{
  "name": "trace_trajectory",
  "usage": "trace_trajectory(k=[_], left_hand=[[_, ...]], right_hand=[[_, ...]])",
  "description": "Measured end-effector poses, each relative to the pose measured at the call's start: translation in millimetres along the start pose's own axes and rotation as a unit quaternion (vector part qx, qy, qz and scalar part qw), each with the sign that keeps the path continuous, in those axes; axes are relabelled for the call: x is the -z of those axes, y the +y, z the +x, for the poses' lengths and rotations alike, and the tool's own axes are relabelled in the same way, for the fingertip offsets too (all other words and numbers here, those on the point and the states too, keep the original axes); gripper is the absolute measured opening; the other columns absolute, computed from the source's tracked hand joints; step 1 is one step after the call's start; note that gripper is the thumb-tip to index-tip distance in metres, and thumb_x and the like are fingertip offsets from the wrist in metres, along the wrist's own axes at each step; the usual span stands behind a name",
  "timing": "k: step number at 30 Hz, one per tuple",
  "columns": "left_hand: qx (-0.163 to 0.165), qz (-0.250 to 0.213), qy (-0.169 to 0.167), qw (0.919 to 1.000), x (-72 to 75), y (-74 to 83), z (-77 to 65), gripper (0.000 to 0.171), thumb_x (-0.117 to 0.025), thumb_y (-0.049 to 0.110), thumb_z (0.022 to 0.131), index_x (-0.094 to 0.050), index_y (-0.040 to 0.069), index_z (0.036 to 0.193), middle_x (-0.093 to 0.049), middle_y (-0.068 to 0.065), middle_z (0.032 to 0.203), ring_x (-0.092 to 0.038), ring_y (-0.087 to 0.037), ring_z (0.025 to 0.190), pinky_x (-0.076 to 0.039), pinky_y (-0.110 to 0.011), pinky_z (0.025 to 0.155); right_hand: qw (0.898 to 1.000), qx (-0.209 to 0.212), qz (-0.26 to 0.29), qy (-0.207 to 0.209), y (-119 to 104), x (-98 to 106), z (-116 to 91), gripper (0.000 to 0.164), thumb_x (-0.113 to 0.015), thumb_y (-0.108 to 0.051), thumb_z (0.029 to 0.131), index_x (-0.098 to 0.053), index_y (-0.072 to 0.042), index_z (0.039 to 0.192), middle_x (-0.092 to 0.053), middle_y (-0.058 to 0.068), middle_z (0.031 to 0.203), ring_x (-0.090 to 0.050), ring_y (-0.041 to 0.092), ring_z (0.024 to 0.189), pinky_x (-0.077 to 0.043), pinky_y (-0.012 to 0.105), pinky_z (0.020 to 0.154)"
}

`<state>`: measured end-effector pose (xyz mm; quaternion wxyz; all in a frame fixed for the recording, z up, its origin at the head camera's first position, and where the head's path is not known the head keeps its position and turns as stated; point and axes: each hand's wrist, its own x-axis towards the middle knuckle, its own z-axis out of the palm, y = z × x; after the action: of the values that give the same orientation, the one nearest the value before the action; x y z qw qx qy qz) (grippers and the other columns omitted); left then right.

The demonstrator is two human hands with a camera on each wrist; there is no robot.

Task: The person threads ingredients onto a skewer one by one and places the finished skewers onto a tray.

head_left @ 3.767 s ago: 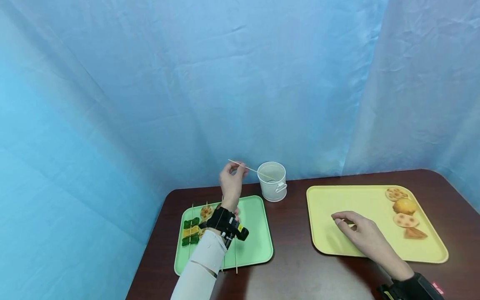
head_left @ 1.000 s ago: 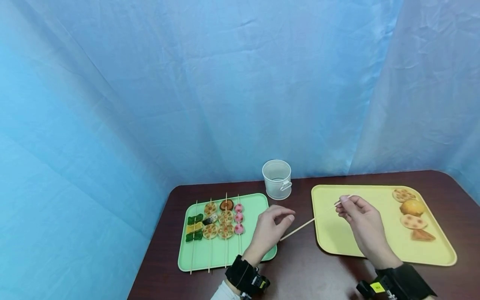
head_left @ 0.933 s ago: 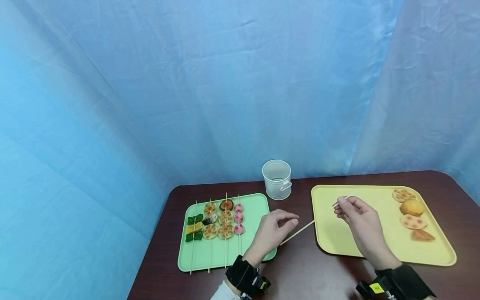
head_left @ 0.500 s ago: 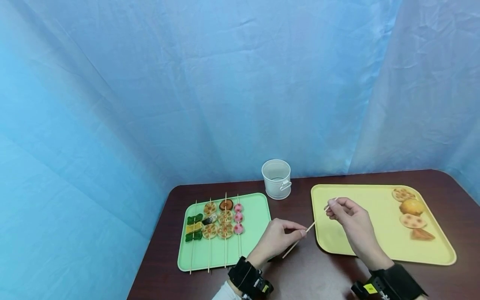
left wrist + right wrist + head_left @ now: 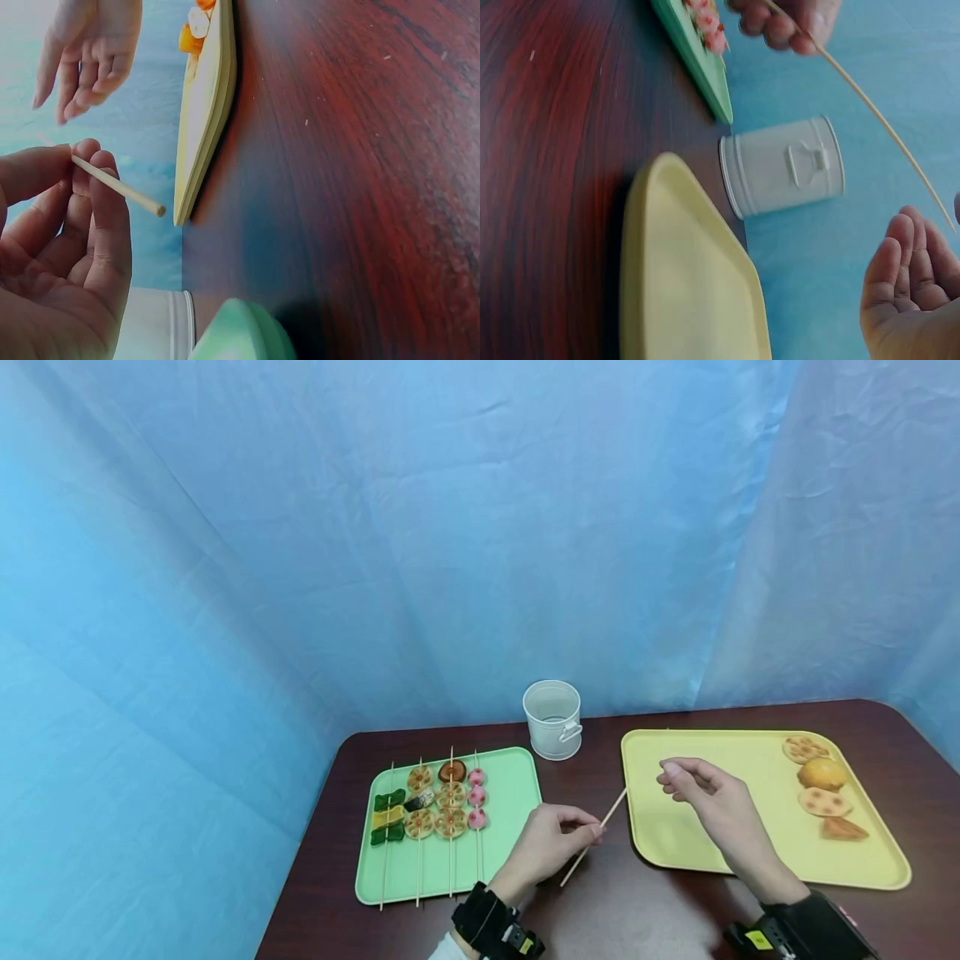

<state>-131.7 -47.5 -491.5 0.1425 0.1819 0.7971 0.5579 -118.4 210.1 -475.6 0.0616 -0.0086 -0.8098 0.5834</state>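
My left hand [image 5: 551, 843] pinches a thin bamboo skewer [image 5: 615, 805] between thumb and fingertips, above the table between the two trays. The skewer slants, one end toward the yellow tray; in the left wrist view its blunt end [image 5: 157, 209] juts out past the fingers. My right hand [image 5: 720, 810] hangs over the yellow tray [image 5: 675, 852], fingers loosely bent and holding nothing. In the right wrist view the skewer's thin far tip comes close to the right fingertips [image 5: 885, 262]. On the yellow tray's right side lie a lotus root slice [image 5: 805, 749] and several other food pieces.
A green tray [image 5: 517, 777] at left bears several loaded skewers, among them one with pink balls [image 5: 477, 796]. A white bucket [image 5: 553, 727] stands at the table's back edge between the trays. Behind hangs a blue curtain [image 5: 480, 527].
Earlier my left hand held the skewer by the bucket; later my right fingers held its end. Now the left fingers have closed on it, and the right hand has let go.
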Motion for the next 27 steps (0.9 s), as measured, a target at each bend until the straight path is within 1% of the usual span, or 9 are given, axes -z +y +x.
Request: trace_trajectory(k=[2, 6, 10, 15, 17, 20, 22, 24, 27], left_hand=[[0.002, -0.019, 0.007, 0.9998, 2.2, -2.6, -1.5, 0.016, -0.07, 0.013, 0.097, -0.08, 0.0, 0.1, -0.076, 0.0, 0.081, -0.075, -0.025, 0.078, -0.056, -0.023, 0.066], [0.011, -0.05, 0.023, 0.9984, 5.8, -7.3, -2.9, 0.017, -0.069, 0.011, 0.098, -0.077, -0.003, 0.102, -0.076, -0.007, 0.084, -0.075, -0.034, 0.081, -0.058, -0.027, 0.066], [0.019, -0.056, 0.032, 0.9977, 9.0, -11.3, -3.3, 0.019, -0.068, 0.012, 0.098, -0.074, -0.005, 0.102, -0.074, -0.008, 0.083, -0.073, -0.037, 0.081, -0.056, -0.026, 0.064], [0.024, -0.059, 0.039, 0.9972, 12.6, -13.5, -3.9, 0.019, -0.069, 0.011, 0.098, -0.073, -0.007, 0.102, -0.073, -0.009, 0.08, -0.072, -0.037, 0.079, -0.054, -0.024, 0.063], [0.028, -0.061, 0.041, 0.9969, 13.5, -14.1, -4.5, 0.019, -0.069, 0.011, 0.098, -0.073, -0.007, 0.103, -0.073, -0.008, 0.079, -0.072, -0.036, 0.079, -0.055, -0.025, 0.064], [0.035, -0.063, 0.044, 0.9964, 14.3, -15.2, -5.5, 0.02, -0.069, 0.013, 0.097, -0.073, -0.006, 0.102, -0.072, -0.007, 0.078, -0.072, -0.033, 0.077, -0.055, -0.027, 0.065], [0.036, -0.062, 0.047, 0.9963, 14.8, -15.7, -6.2, 0.02, -0.07, 0.013, 0.097, -0.074, -0.005, 0.102, -0.072, -0.006, 0.078, -0.072, -0.03, 0.076, -0.054, -0.026, 0.065], [0.037, -0.06, 0.052, 0.9962, 15.1, -16.1, -7.0, 0.018, -0.07, 0.013, 0.096, -0.074, -0.004, 0.101, -0.072, -0.006, 0.078, -0.071, -0.026, 0.075, -0.053, -0.024, 0.064], [0.039, -0.061, 0.061, 0.9956, 15.3, -16.4, -7.9, 0.016, -0.07, 0.012, 0.096, -0.074, -0.003, 0.099, -0.071, -0.004, 0.076, -0.068, -0.019, 0.071, -0.05, -0.022, 0.062]], right_hand=[[1.0, 0.001, -0.021, -0.001, 0, 7, 1, 0.046, -0.056, -0.041, 0.107, -0.066, -0.003, 0.131, -0.074, 0.005, 0.11, -0.068, 0.01, 0.096, -0.054, 0.023, 0.083], [0.997, -0.006, -0.076, -0.005, 1, 24, 1, 0.048, -0.056, -0.045, 0.106, -0.066, -0.006, 0.133, -0.074, 0.012, 0.115, -0.067, 0.003, 0.094, -0.054, 0.023, 0.079], [0.99, -0.015, -0.141, -0.014, 4, 47, 0, 0.052, -0.055, -0.05, 0.105, -0.064, -0.009, 0.136, -0.073, 0.015, 0.12, -0.064, -0.006, 0.093, -0.052, 0.021, 0.074], [0.981, 0.0, -0.193, -0.006, 15, 76, -4, 0.052, -0.056, -0.046, 0.106, -0.064, -0.004, 0.135, -0.073, 0.019, 0.116, -0.062, -0.012, 0.087, -0.052, 0.022, 0.067], [0.978, -0.003, -0.211, -0.006, 20, 87, -5, 0.054, -0.055, -0.046, 0.106, -0.062, -0.002, 0.136, -0.072, 0.021, 0.116, -0.067, 0.0, 0.091, -0.054, 0.028, 0.068], [0.968, -0.013, -0.25, -0.002, 25, 103, -7, 0.058, -0.053, -0.048, 0.107, -0.061, 0.001, 0.137, -0.069, 0.027, 0.12, -0.07, 0.03, 0.101, -0.054, 0.044, 0.071], [0.962, -0.022, -0.273, 0.005, 30, 113, -8, 0.061, -0.052, -0.049, 0.107, -0.059, 0.004, 0.136, -0.068, 0.03, 0.119, -0.068, 0.043, 0.095, -0.051, 0.051, 0.07], [0.954, -0.027, -0.297, 0.019, 35, 123, -10, 0.063, -0.052, -0.049, 0.107, -0.059, 0.007, 0.134, -0.069, 0.031, 0.113, -0.07, 0.04, 0.083, -0.049, 0.055, 0.067], [0.944, -0.04, -0.327, 0.036, 42, 136, -12, 0.064, -0.053, -0.051, 0.106, -0.06, 0.009, 0.13, -0.071, 0.029, 0.105, -0.069, 0.032, 0.07, -0.048, 0.054, 0.064]])
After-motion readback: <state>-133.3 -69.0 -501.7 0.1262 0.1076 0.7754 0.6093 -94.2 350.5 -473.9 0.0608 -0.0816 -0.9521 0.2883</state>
